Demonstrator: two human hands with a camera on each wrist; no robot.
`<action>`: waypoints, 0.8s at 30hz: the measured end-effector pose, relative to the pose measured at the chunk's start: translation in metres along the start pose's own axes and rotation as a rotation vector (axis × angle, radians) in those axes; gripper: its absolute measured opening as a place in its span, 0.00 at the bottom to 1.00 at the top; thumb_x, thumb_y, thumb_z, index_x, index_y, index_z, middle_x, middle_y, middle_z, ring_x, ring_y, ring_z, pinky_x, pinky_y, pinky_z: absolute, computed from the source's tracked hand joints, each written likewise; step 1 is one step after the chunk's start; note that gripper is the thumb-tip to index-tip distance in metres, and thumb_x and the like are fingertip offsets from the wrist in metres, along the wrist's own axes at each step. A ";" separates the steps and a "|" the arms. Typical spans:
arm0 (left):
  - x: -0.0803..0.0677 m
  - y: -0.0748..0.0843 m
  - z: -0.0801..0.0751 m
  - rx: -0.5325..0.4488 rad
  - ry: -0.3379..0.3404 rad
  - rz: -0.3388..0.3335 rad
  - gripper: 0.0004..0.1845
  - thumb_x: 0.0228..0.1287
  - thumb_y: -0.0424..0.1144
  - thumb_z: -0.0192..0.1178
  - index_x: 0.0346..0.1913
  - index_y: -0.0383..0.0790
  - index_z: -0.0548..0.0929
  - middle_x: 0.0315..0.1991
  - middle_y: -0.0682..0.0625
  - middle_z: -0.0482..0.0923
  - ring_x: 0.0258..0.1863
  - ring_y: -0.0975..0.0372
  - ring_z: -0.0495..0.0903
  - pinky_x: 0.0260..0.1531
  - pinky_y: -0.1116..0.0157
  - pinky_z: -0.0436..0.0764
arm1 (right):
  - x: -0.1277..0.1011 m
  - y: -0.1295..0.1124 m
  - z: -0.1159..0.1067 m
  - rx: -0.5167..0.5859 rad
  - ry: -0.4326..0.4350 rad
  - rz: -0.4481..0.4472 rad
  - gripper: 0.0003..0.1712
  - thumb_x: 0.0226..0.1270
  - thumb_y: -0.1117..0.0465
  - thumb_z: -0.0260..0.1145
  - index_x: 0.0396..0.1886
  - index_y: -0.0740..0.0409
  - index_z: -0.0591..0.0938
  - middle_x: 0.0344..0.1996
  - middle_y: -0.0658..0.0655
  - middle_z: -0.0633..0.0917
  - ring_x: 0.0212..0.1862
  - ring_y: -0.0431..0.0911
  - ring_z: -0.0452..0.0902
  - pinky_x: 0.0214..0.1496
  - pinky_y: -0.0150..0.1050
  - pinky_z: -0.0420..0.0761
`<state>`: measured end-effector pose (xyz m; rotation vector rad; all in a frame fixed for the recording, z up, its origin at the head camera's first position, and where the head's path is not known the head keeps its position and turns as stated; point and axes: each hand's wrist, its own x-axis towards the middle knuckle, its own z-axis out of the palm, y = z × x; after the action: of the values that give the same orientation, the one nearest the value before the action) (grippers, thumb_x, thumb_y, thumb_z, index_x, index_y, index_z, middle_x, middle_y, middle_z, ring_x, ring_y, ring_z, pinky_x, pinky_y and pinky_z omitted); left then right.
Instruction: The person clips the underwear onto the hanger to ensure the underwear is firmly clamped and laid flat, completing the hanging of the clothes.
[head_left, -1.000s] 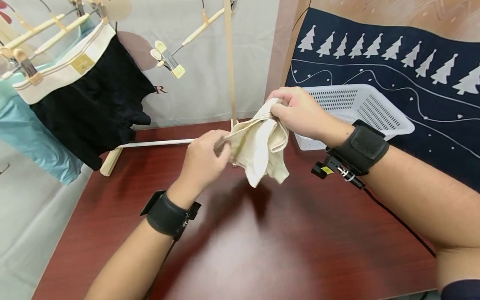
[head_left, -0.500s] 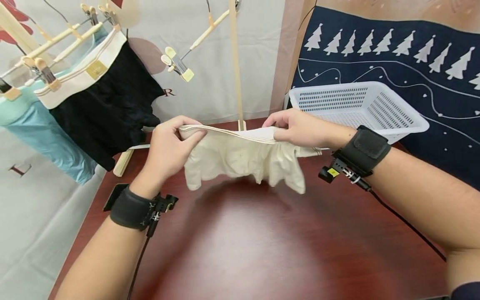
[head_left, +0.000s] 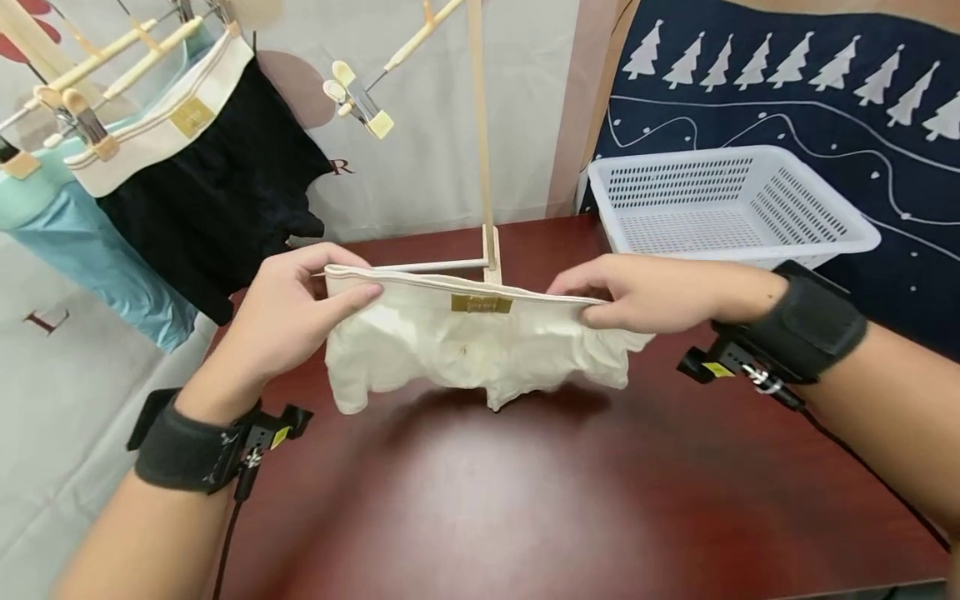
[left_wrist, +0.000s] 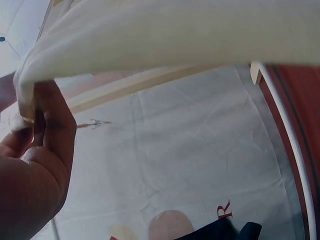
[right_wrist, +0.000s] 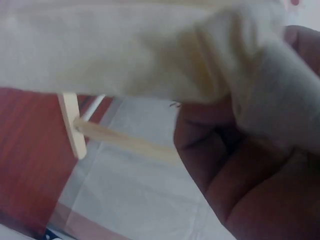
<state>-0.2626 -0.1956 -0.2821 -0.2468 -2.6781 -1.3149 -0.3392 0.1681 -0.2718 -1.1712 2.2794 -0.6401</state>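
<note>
Cream underpants (head_left: 420, 342) hang spread between my hands above the table, the waistband on top and a gold label in its middle. My left hand (head_left: 288, 312) pinches one end of the waistband, thumb in front. At the other end my right hand (head_left: 645, 292) grips the waistband between thumb and fingers. The left wrist view shows the cloth (left_wrist: 165, 35) stretching away from the pinching fingers. In the right wrist view the fabric (right_wrist: 125, 55) bunches over the curled fingers, hiding some of them.
Black underpants (head_left: 217, 167) and a light blue garment (head_left: 97, 267) hang from clip hangers at the left. A bare hanger clip (head_left: 360, 100) dangles near the wooden stand's post (head_left: 482, 125). A white plastic basket (head_left: 750, 250) stands at the back right of the red-brown table (head_left: 480, 517).
The underpants have gone from bunched up to spread wide, and their gold label now faces me. My hands have moved apart, the left one leftward and the right one rightward.
</note>
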 end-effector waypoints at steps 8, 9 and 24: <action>-0.023 -0.004 -0.009 0.103 -0.246 0.087 0.05 0.66 0.44 0.67 0.41 0.53 0.82 0.18 0.53 0.69 0.14 0.62 0.66 0.19 0.66 0.71 | -0.030 -0.002 0.011 0.030 -0.085 -0.084 0.07 0.78 0.51 0.58 0.50 0.39 0.80 0.38 0.40 0.82 0.43 0.36 0.77 0.49 0.32 0.77; -0.023 -0.007 -0.007 0.080 -0.305 0.068 0.06 0.68 0.44 0.66 0.42 0.52 0.80 0.18 0.52 0.67 0.13 0.62 0.64 0.19 0.65 0.70 | -0.030 0.000 0.013 0.050 -0.092 -0.090 0.07 0.78 0.52 0.58 0.49 0.39 0.80 0.38 0.41 0.81 0.42 0.37 0.77 0.49 0.32 0.77; 0.026 -0.121 0.080 0.166 -0.484 -0.197 0.11 0.74 0.44 0.58 0.51 0.41 0.76 0.31 0.46 0.74 0.28 0.57 0.71 0.33 0.61 0.73 | 0.047 0.108 0.076 0.044 0.074 0.248 0.05 0.74 0.60 0.63 0.38 0.56 0.80 0.23 0.52 0.73 0.17 0.42 0.71 0.29 0.38 0.76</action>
<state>-0.3183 -0.2029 -0.4189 -0.3235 -3.2729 -1.1954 -0.3812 0.1716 -0.4056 -0.8385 2.4087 -0.6424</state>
